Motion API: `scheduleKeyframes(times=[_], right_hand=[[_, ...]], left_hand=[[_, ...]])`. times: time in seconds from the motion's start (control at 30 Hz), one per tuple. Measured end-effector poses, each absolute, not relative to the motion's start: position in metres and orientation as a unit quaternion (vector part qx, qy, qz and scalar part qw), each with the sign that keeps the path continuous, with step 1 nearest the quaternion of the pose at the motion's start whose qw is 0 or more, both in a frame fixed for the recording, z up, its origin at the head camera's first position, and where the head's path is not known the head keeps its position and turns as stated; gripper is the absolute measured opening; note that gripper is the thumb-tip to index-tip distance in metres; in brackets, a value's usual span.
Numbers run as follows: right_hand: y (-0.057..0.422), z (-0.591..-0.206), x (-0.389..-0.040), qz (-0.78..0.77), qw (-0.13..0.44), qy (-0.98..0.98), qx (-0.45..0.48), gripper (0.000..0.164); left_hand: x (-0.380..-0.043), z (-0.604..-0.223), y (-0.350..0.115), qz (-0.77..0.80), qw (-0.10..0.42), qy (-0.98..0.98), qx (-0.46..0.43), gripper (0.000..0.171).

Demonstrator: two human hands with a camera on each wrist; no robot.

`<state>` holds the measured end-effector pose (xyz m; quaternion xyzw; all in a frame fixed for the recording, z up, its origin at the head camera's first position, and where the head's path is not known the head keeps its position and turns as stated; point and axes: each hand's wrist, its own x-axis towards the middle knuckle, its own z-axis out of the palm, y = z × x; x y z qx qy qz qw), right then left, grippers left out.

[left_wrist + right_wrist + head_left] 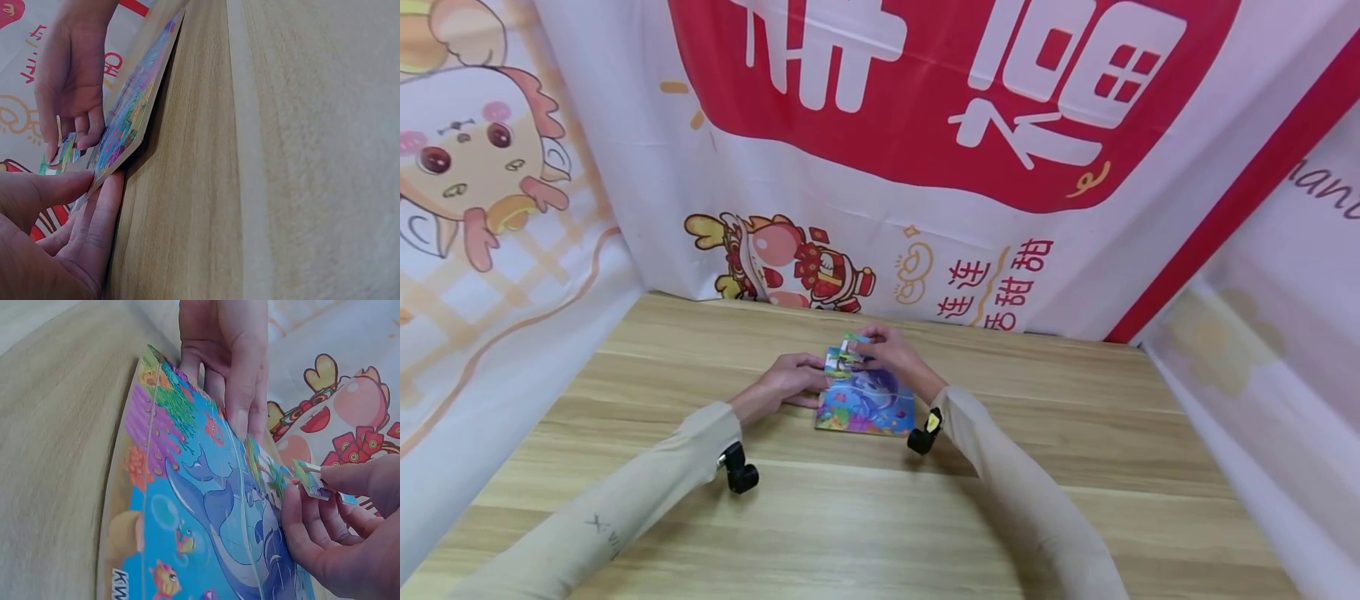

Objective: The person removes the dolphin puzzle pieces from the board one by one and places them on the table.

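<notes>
A jigsaw puzzle point(867, 412) with a blue underwater picture lies near the back of the table, and a purple dolphin point(219, 515) shows on it in the right wrist view. My left hand point(792, 379) holds its left edge, the thumb point(65, 186) on top and fingers beneath; that edge is tilted up off the wood. At the far edge my right hand point(889, 354) pinches a small joined strip of puzzle pieces point(309, 481) between thumb and fingers. Other green and white pieces point(265, 469) lie along the puzzle's far side, partly covered by the hands.
A wood-grain table point(850, 508) carries the puzzle. White cloth with red and cartoon prints point(820, 258) hangs close behind it, and more printed cloth point(497, 225) stands at the left. A black wrist camera point(741, 475) sits on the left sleeve, another point(922, 433) on the right.
</notes>
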<state>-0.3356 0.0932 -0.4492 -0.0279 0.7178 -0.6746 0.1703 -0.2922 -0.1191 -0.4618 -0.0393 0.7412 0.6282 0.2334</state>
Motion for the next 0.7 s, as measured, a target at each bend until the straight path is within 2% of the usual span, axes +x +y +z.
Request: scheduleKeyframes(times=[0.33,0.7], right_hand=[[0.112,-0.444,-0.332,-0.681,0.190,0.706,-0.037,0.022],[0.160,-0.439,-0.332,-0.661,0.168,0.730,-0.043,0.028]], left_hand=[[-0.292,-0.462,-0.121,0.628,0.233,0.741,-0.042,0.053],[-0.292,-0.464,-0.120,0.627,0.228,0.743,-0.039,0.052]])
